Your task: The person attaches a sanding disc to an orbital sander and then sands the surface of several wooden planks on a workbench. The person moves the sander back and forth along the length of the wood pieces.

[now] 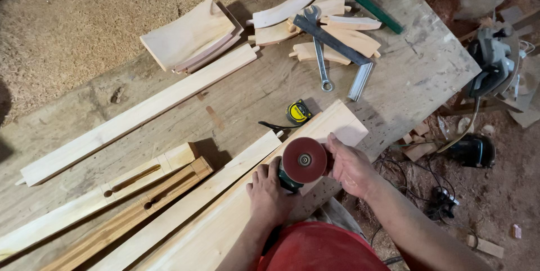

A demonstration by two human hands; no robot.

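Seen from above, both hands grip an angle grinder (292, 172) over a pale plank (236, 214) on the tabletop (394, 79) — left hand (270, 195) wrapping its body, right hand (350, 165) curled beside its red disc (304, 160) — sanding apparently barely begun.

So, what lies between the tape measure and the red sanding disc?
Head view: only pale board between tape measure and sanding disc.

Woodworking shop, sawdust-strewn floor (73, 29), worn plank workbench (416, 74), cut timber pieces (135, 116), wrench (320, 51), tape measure (298, 112)
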